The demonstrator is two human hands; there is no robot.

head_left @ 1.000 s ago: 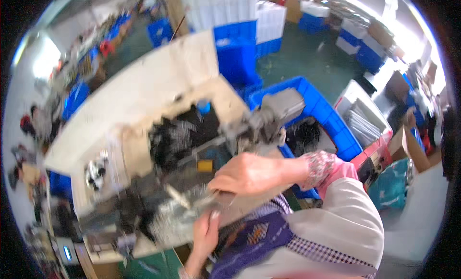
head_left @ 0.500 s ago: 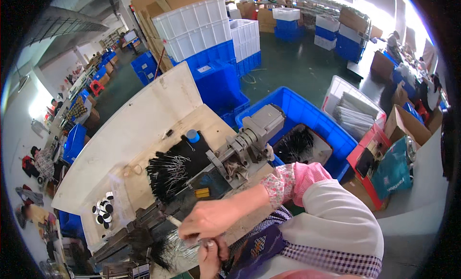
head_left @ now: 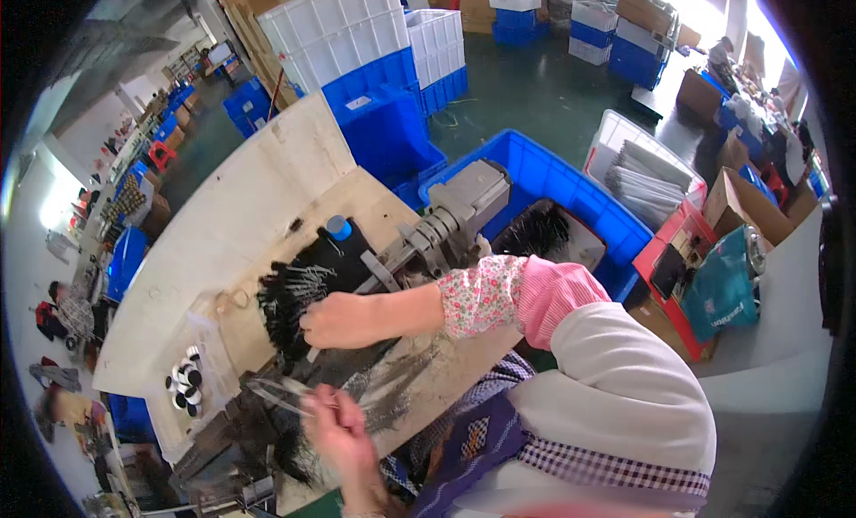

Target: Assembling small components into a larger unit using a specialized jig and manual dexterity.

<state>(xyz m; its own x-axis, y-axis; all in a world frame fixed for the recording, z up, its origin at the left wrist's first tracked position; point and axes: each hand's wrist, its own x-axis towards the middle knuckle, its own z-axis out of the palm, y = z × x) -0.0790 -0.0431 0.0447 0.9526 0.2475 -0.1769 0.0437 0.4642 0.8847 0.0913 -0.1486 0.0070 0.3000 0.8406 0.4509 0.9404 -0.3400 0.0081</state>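
Observation:
My left hand (head_left: 337, 431), slightly blurred, is closed round a few thin silver wires (head_left: 278, 395) over the near edge of the workbench. Their ends stick out to the left past the fingertips. My right hand (head_left: 343, 321) is above the machine's dark bed, beside a pile of black-bristled brushes with twisted wire stems (head_left: 299, 291). Its fingers curl downward and are mostly hidden. A short pale stick-like piece shows just below them; I cannot make out exactly what it is. The grey motor-driven machine (head_left: 464, 201) lies beyond my right wrist.
A blue cap (head_left: 339, 227) stands behind the brushes. Left on the bench, a clear tray (head_left: 214, 340) holds black-and-white round pieces. A large blue bin (head_left: 615, 219) with black brushes stands beyond the machine. Further right is a white crate of wires (head_left: 596, 152). A curved pale board (head_left: 241, 184) edges the bench.
My right hand has moved away from my left, up toward the brush pile. My left hand has shifted left, and wires now extend from it. The whole view has shifted slightly.

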